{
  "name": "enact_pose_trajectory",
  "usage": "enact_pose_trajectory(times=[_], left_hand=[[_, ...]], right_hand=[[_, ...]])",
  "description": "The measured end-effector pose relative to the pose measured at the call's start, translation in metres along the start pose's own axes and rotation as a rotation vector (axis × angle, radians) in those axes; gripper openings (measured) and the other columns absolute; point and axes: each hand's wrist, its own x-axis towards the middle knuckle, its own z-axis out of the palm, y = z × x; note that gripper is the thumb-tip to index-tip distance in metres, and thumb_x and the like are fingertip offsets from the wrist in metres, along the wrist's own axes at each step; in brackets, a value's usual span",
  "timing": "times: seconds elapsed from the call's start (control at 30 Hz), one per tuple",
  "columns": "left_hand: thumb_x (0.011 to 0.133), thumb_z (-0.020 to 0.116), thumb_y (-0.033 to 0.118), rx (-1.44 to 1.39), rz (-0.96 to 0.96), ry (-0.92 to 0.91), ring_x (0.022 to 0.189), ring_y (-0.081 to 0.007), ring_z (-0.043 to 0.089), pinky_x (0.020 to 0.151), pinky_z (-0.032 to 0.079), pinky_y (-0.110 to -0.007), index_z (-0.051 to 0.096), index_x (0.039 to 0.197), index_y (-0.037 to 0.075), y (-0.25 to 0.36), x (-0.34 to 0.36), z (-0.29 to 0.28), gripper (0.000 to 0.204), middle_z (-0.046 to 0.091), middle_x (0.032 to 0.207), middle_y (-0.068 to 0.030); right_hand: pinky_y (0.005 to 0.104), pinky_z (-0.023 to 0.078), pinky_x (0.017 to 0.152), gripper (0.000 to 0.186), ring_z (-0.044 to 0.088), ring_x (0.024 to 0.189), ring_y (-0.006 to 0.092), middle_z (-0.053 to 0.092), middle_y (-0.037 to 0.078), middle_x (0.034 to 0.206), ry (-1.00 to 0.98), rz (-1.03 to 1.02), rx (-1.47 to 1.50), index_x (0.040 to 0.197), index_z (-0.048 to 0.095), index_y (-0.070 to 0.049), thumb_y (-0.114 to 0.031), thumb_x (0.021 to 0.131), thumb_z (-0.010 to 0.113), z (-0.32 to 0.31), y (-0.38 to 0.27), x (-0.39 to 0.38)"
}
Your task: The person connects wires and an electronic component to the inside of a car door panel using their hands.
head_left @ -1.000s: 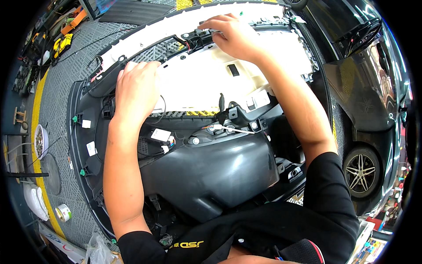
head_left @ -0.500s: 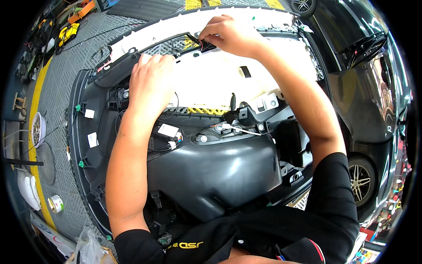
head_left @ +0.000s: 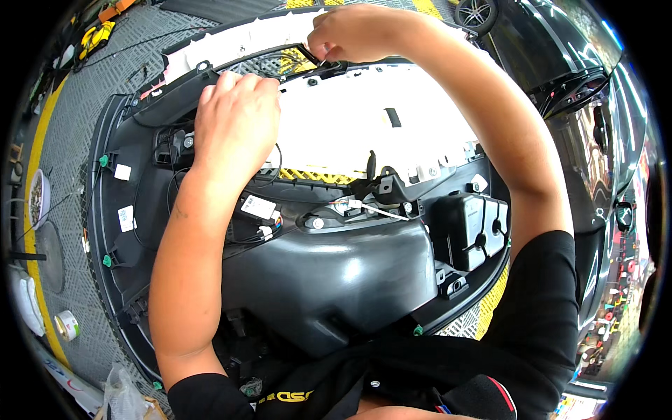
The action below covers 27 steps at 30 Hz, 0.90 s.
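Observation:
A large black vehicle trim panel (head_left: 329, 280), with a white padded backing (head_left: 336, 119), lies spread below me. My left hand (head_left: 238, 119) rests on its far left part, fingers curled down over the edge of the backing; what they grip is hidden. Farther off, my right hand (head_left: 357, 33) is closed in a pinch beside a dark narrow slot (head_left: 297, 61) along the far side. Whatever sits between those fingertips is too small to make out. Thin black wire (head_left: 280, 164) loops by my left wrist. Nearer me sit a white-labelled module (head_left: 259, 208) and a white connector (head_left: 355, 204).
A black plastic box (head_left: 476, 231) is fixed at the panel's right. Dark cars (head_left: 581, 161) stand close on the right. On the left floor are a bowl (head_left: 40, 199), a tin (head_left: 66, 325), a plastic bag (head_left: 126, 392) and a yellow-and-black item (head_left: 96, 38).
My right hand has moved slightly up, and the red wire seen at its fingertips is now hidden. The view has shifted, showing more of the black box. My left hand keeps its place on the panel.

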Motion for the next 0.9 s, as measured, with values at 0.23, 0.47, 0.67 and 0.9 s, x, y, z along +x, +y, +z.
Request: enact_pose_trajectory(times=[0.23,0.47,0.67,0.9], left_hand=[[0.098,0.061,0.019,-0.069,-0.049,-0.133,0.109,-0.0288,0.064,0.094,0.048,-0.044,0.072,0.116,0.005,-0.002,-0.001,-0.005,0.026,0.072,0.112,-0.0097],[0.099,0.061,0.019,-0.173,-0.075,-0.114,0.109,-0.028,0.066,0.094,0.047,-0.043,0.071,0.116,0.005,-0.005,-0.001,-0.002,0.025,0.072,0.113,-0.0101],[0.098,0.062,0.017,-0.329,-0.117,-0.136,0.109,-0.029,0.066,0.095,0.047,-0.042,0.072,0.117,0.004,-0.011,0.0,-0.011,0.026,0.071,0.115,-0.0098],[0.097,0.061,0.011,-0.421,-0.054,-0.151,0.113,-0.0335,0.064,0.102,0.048,-0.043,0.072,0.117,-0.002,-0.014,0.002,-0.002,0.026,0.07,0.118,-0.0153]], right_hand=[[0.0387,0.056,0.084,0.016,0.073,0.094,0.0234,0.074,0.003,0.103,0.121,0.007,0.104,0.112,0.071,-0.017,-0.012,0.098,0.065,0.019,0.012,-0.016],[0.0401,0.056,0.082,0.02,0.071,0.095,0.0247,0.072,0.0,0.113,0.154,-0.025,0.136,0.106,0.071,-0.017,-0.003,0.095,0.062,0.027,0.017,-0.016],[0.04,0.055,0.089,0.025,0.069,0.103,0.0271,0.07,0.004,0.115,0.209,-0.075,0.202,0.109,0.071,-0.012,0.004,0.092,0.061,0.035,0.023,-0.023],[0.0407,0.054,0.092,0.03,0.067,0.107,0.0302,0.067,0.009,0.12,0.261,-0.058,0.296,0.112,0.071,-0.012,0.001,0.087,0.059,0.048,0.007,-0.037]])
